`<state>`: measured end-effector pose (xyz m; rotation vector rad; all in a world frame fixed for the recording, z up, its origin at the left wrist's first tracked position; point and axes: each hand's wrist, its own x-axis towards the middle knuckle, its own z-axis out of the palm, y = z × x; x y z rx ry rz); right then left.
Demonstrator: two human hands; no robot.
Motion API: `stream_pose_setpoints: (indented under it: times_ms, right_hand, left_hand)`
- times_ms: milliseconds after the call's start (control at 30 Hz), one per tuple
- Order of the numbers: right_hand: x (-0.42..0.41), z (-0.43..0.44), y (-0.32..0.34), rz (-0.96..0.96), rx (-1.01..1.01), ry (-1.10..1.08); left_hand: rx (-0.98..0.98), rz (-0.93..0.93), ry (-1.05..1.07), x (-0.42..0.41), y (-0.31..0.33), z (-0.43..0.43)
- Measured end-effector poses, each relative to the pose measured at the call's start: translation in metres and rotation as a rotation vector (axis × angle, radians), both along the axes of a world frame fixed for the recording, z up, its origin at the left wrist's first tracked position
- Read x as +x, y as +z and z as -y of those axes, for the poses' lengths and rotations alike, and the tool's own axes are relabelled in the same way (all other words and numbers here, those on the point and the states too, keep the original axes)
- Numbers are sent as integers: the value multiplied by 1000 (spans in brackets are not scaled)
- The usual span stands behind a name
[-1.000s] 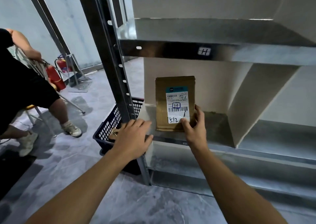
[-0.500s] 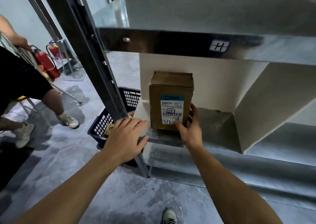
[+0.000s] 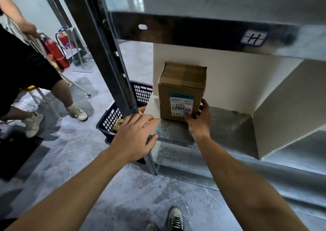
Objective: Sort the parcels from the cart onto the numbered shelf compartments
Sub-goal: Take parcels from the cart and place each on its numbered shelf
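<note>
A brown cardboard parcel (image 3: 182,84) with a white barcode label stands upright in the left compartment of the lower metal shelf (image 3: 227,121). My right hand (image 3: 198,120) grips its lower right corner, thumb on the label and fingers round the side. My left hand (image 3: 135,137) rests flat on the shelf's front left corner, by the upright post (image 3: 105,54). A handwritten number tag (image 3: 254,37) is stuck on the beam above.
A dark blue plastic basket (image 3: 121,110) with parcels sits on the floor behind the post. Another person (image 3: 26,68) stands at the left near red fire extinguishers (image 3: 56,52). White dividers (image 3: 275,110) split the shelf. My shoes (image 3: 174,218) show below.
My view has risen and come closer, so the parcel's top now shows. The parcel sits a little deeper on the shelf. Both hands keep their places.
</note>
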<state>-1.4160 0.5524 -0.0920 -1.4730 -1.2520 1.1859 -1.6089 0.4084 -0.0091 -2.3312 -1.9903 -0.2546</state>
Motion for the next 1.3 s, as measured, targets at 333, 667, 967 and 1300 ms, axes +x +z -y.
stream_pose_setpoints:
  times_ms: [333, 667, 967, 1300]
  right_hand:
    - [13, 13, 16, 303, -84, 89]
    - [57, 109, 35, 902, 125, 138]
    - [141, 177, 48, 1251, 259, 64]
    - [315, 254, 67, 1398, 94, -207]
  left_hand:
    - [-41, 18, -26, 1, 1, 4]
    - [-35, 9, -139, 26, -5, 9]
    - [-26, -18, -296, 111, -3, -2]
    - [45, 28, -593, 310, 9, 12]
